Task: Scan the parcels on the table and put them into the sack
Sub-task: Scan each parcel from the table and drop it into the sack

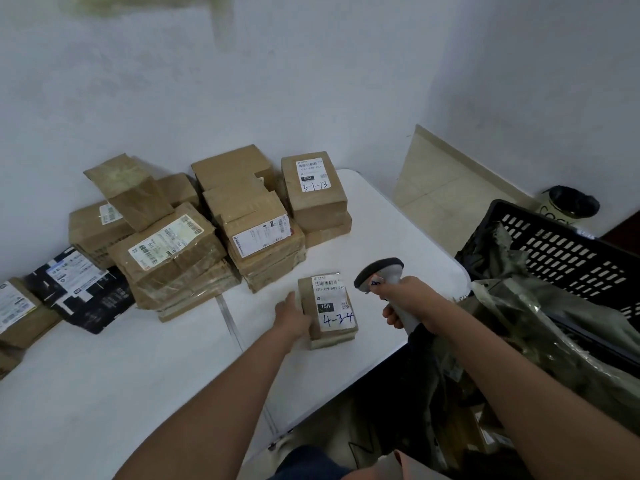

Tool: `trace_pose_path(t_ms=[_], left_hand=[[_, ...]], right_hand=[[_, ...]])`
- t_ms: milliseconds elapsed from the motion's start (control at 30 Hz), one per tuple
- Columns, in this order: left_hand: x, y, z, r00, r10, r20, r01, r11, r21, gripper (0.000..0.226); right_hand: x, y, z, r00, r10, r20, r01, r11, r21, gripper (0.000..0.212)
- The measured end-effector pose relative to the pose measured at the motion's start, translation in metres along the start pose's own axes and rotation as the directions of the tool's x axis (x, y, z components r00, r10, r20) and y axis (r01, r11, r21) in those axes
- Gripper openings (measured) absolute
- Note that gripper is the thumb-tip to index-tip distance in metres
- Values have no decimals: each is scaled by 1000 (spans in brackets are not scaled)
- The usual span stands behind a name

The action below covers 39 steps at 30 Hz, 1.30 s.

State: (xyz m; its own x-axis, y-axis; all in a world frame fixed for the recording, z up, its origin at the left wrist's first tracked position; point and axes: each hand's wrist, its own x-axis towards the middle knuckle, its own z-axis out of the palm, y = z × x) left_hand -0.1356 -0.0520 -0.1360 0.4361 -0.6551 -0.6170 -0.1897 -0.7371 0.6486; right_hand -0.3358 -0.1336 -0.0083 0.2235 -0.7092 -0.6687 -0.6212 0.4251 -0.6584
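The white table point(121, 375) carries a heap of brown cardboard parcels point(194, 237) at its far left, kept out of your way, while the greenish sack point(540, 323) hangs open in the black crate point(568, 251) on your right, close for dropping. You've got a small brown parcel point(327, 308) near the table's middle, label up and marked "4-3-4", so the barcode faces the scanner. Your left hand point(292, 318) grips its left side to steady it, and your right hand point(408, 303) is wrapped round the grey barcode scanner point(381, 273), its head near the label.

Both arms outstretched, left hand point(293, 317) and right hand point(412, 301) gripping.
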Motion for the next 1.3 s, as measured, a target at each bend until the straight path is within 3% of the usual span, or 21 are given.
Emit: trace_pose_path(t_ms=[100,367,533,633,767,833,900,1000,1033,1133,1300], left_hand=[[1,18,13,991,97,-87,-72,964,256,78],[-9,42,82,995,100,22,-91,765,638,103],[-18,44,99,990,136,45,-129,707,696,99],[-33,43,114,973,210,98,-223,739,636,92],[-61,52,138,895,373,243,-445,718,536,79],[-77,65,145,862,377,339,-501,735,457,72],[-97,83,147,855,203,478,-407,834,372,58],[-124,100,153,706,-140,695,-170,918,357,50],[-130,99,161,671,-192,716,-127,922,367,50],[-145,91,202,666,-266,697,-24,926,376,42],[-150,69,277,629,-391,671,376,909,178,42]], right_hand=[[2,37,-18,995,92,-47,-88,993,78,42],[-15,119,-68,957,224,-184,-185,960,209,36],[-28,180,-97,906,350,-240,-262,906,332,37],[-30,218,-107,869,418,-267,-274,853,443,36],[-33,256,-116,846,452,-283,-264,816,514,34],[-34,270,-123,846,455,-277,-269,814,515,35],[-34,283,-130,853,462,-242,-293,808,510,41],[-34,297,-143,869,445,-215,-291,812,506,44],[-36,299,-147,874,436,-214,-285,817,501,44],[-43,301,-158,889,398,-229,-252,839,482,39],[-49,314,-179,906,358,-228,-230,866,445,37]])
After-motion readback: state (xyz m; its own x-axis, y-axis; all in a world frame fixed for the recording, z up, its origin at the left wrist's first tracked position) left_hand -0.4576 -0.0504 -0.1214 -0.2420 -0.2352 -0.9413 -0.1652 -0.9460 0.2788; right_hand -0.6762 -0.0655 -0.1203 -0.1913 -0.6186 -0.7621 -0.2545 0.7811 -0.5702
